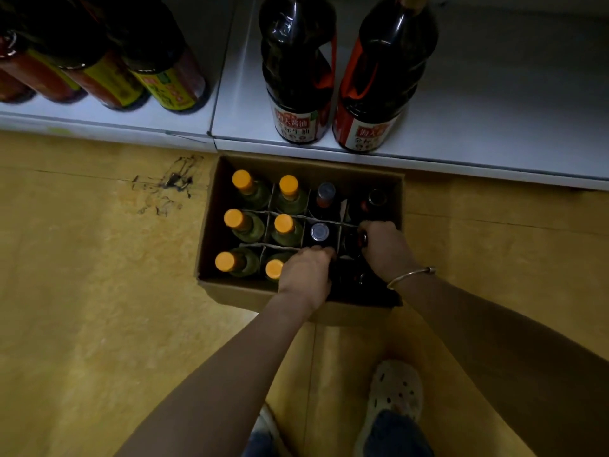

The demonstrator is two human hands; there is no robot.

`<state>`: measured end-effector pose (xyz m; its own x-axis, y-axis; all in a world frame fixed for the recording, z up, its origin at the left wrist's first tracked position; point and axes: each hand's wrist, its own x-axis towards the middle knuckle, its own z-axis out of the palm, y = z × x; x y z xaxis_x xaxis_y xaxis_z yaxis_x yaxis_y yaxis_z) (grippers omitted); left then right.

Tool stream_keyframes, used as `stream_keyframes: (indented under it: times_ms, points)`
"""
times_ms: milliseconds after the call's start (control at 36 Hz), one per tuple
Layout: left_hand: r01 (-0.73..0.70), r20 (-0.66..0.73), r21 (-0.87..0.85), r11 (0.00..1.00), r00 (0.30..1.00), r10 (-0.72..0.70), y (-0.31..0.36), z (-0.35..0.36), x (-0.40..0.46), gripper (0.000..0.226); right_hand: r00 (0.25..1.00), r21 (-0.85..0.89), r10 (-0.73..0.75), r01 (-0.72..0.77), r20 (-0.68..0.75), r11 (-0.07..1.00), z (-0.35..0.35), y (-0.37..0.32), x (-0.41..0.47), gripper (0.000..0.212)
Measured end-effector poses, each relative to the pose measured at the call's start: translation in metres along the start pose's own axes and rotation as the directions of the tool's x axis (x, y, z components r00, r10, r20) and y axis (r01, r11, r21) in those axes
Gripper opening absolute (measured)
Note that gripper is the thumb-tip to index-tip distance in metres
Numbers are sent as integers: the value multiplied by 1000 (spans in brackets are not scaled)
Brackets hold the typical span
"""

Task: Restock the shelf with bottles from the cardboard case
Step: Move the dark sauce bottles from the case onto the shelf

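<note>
Yellow floor [82,291], dim light; white shelf [478,133] along the top. Cardboard case [230,293] sits on the floor just below the shelf edge, divided into cells. Six orange-capped bottles [242,180] on its left side; dark bottles [319,232] on its right, exact count unclear, several hidden under the hands. Left hand [304,270] curled over a near-row bottle top. Right hand [384,245] grips a dark bottle neck. Two large dark bottles [298,77] upright on the shelf; more at top left, cropped.

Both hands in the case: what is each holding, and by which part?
The right hand grips a dark bottle by its neck. The left hand curls over another bottle's top, which it hides.
</note>
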<state>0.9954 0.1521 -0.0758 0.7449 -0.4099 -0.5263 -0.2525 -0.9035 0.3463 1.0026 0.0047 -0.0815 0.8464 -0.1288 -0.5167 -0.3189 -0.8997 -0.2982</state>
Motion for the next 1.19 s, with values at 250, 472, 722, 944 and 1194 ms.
stream_keyframes:
  times_ms: [250,472,722,944,1194]
  points:
    - [58,-4,-163,985,998,-60,6,-7,-5,40,998,51,-52,53,-28,997,-18,0,-10,21]
    - [37,-134,-337,941,987,-87,19,-22,-13,57,980,235,-45,91,-196,968,-53,-2,-28,24]
    - [-21,-184,-475,880,980,-75,42,-66,-20,86,936,371,-41,178,-350,912,-115,-17,-63,20]
    - [-107,-178,-542,834,984,11,68,-117,-34,92,909,498,-50,272,-414,824,-193,-36,-89,15]
    - [-214,-288,-612,762,957,37,86,-163,-45,71,917,699,-11,312,-399,643,-257,-62,-97,17]
